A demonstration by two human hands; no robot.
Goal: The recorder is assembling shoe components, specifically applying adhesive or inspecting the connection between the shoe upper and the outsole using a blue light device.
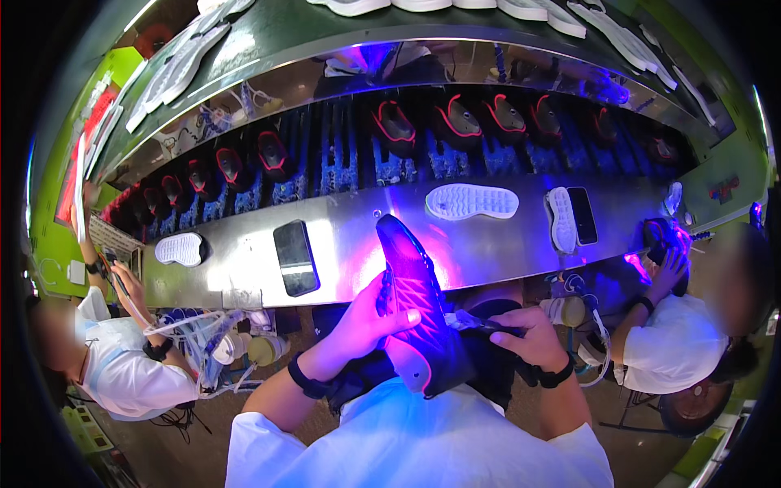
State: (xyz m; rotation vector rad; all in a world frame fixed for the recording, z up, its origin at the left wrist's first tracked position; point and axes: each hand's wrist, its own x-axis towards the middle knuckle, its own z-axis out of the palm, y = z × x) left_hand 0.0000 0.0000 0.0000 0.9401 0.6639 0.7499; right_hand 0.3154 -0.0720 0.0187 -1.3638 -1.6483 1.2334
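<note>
Gripping the dark shoe upper (416, 281) by its left side, the left hand (366, 324) lays its thumb across the face toward the head, the other fingers curled round the edge and partly hidden. The upper is held at the near edge of the steel bench (350, 232), its narrow toe pointing over the metal and its broad heel end on the person's side of that edge. The right hand (530, 335), also short of the bench edge, has its fingers closed on the dark handle of a brush-like tool (462, 320); the pale tip is beside the upper's right flank, though whether they touch I cannot tell.

Violet light picks out slanting lines across the upper's surface, and a smooth, curved pink panel shows near the heel. The bench is smooth, reflective metal. On it lie white soles (472, 202) with ridged, wavy treads and two flat, glossy, rectangular black phones (296, 258). Beyond the bench's far edge, red-edged, rounded dark shoes (462, 122) rest on slatted blue supports (338, 159).
</note>
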